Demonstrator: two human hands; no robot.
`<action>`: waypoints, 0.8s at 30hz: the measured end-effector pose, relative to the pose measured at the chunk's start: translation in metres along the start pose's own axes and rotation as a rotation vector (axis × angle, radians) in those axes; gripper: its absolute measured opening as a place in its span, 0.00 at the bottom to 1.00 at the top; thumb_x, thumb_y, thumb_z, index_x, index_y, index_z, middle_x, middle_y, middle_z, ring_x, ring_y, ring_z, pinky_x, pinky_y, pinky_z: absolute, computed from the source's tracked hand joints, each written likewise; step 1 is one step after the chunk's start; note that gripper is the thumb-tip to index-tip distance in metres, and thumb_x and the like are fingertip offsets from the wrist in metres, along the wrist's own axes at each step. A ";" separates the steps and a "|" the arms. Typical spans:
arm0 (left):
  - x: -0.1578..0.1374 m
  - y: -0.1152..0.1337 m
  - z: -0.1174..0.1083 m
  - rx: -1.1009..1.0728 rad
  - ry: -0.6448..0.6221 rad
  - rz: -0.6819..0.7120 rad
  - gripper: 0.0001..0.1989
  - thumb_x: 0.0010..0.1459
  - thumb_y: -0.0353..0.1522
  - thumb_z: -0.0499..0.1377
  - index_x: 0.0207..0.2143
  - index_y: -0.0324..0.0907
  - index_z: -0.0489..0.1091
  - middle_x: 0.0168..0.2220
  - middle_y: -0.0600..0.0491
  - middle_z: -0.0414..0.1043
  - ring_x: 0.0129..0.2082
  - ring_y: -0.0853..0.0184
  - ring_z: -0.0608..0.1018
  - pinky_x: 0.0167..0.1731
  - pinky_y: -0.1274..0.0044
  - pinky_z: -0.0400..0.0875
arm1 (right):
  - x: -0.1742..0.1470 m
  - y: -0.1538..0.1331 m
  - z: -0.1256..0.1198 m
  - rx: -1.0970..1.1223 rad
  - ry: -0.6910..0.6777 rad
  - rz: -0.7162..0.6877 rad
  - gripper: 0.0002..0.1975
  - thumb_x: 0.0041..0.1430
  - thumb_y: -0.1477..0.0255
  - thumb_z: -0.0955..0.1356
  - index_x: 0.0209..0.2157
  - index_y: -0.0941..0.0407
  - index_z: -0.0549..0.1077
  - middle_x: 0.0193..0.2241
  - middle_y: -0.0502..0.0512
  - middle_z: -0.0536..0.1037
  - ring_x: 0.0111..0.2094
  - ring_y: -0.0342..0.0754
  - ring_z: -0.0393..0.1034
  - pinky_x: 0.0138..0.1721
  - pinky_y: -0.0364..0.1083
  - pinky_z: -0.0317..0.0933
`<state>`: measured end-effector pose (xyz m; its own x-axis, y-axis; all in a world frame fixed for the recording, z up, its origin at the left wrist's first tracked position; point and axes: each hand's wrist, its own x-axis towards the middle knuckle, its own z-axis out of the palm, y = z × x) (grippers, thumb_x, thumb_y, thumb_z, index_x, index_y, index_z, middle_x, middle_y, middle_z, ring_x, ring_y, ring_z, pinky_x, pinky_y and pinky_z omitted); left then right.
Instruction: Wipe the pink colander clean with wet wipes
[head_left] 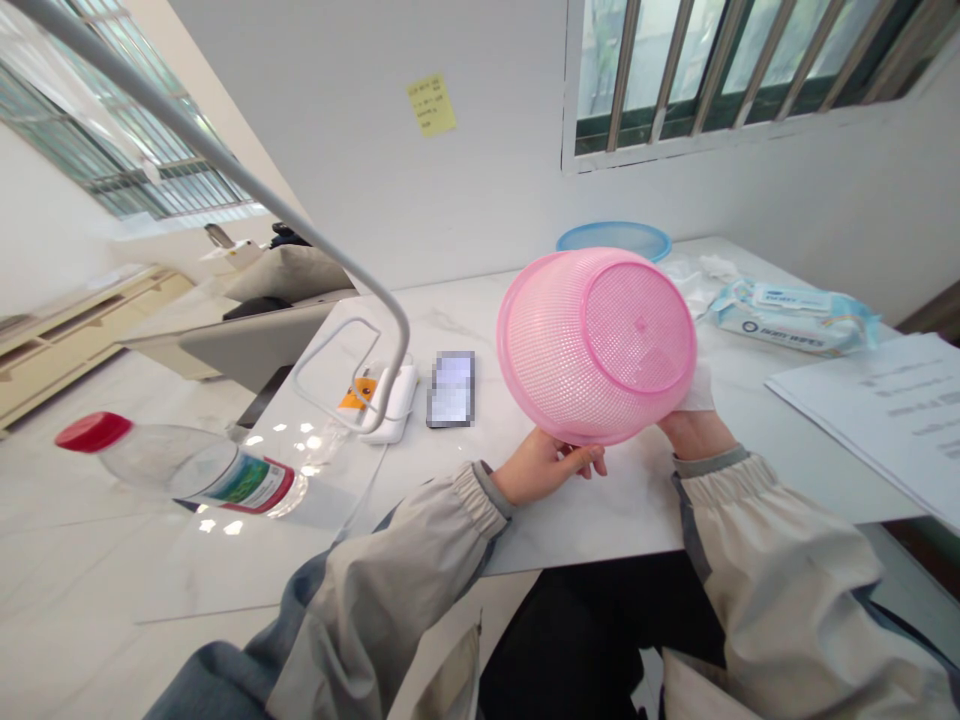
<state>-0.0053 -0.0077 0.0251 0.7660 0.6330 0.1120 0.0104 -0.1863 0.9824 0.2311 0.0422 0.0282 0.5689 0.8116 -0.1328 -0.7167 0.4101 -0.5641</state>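
Observation:
A pink mesh basket (551, 350) is held up over the table, tilted on its side with its round base turned to the upper right. Below it, my left hand (544, 465) grips the rim, thumb and fingers closed at the lower edge. My right hand (697, 432) is behind the basket's lower right side, its fingers mostly hidden. A thin white wipe (699, 388) shows at that hand, between it and the basket.
Behind the basket lies a blue round lid or basket (615, 240). A wipes pack (795, 318) and paper sheets (892, 410) lie to the right. Leftward are a phone (451, 390), a white device (391, 405), a curved white stand (300, 225) and a red-capped bottle (172, 460).

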 end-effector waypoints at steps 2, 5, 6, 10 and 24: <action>0.000 0.000 0.000 -0.005 0.002 -0.005 0.27 0.69 0.54 0.63 0.36 0.37 0.80 0.35 0.44 0.83 0.31 0.69 0.80 0.37 0.75 0.78 | -0.001 -0.001 0.002 -0.006 0.010 0.002 0.23 0.75 0.72 0.56 0.47 0.54 0.83 0.44 0.56 0.88 0.48 0.51 0.81 0.64 0.56 0.71; 0.000 0.000 0.001 -0.001 0.001 -0.015 0.28 0.69 0.55 0.63 0.36 0.37 0.80 0.35 0.44 0.83 0.30 0.68 0.80 0.37 0.75 0.78 | -0.002 -0.002 0.004 -0.002 0.004 0.009 0.23 0.75 0.71 0.56 0.47 0.55 0.82 0.45 0.56 0.88 0.49 0.52 0.81 0.67 0.58 0.69; 0.000 0.000 0.001 0.000 -0.001 -0.015 0.28 0.69 0.55 0.63 0.36 0.37 0.80 0.35 0.44 0.83 0.30 0.68 0.80 0.37 0.75 0.78 | -0.002 -0.002 0.004 0.004 -0.003 0.010 0.22 0.75 0.71 0.57 0.48 0.54 0.82 0.45 0.56 0.88 0.49 0.52 0.81 0.67 0.58 0.69; 0.000 -0.001 0.000 0.003 -0.003 -0.015 0.29 0.69 0.55 0.62 0.36 0.37 0.80 0.36 0.44 0.83 0.31 0.69 0.80 0.38 0.75 0.78 | 0.000 0.000 0.002 0.028 -0.031 0.000 0.18 0.74 0.71 0.60 0.48 0.52 0.82 0.47 0.53 0.88 0.52 0.52 0.81 0.68 0.59 0.69; 0.001 -0.001 0.000 0.002 -0.004 -0.005 0.28 0.69 0.55 0.62 0.36 0.37 0.80 0.35 0.44 0.83 0.31 0.69 0.80 0.37 0.76 0.77 | 0.000 0.001 0.001 0.038 -0.062 -0.018 0.17 0.73 0.71 0.61 0.48 0.52 0.81 0.49 0.55 0.87 0.53 0.52 0.80 0.67 0.58 0.70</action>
<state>-0.0047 -0.0072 0.0238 0.7686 0.6308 0.1067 0.0154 -0.1851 0.9826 0.2301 0.0426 0.0287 0.5563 0.8279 -0.0717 -0.7220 0.4389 -0.5348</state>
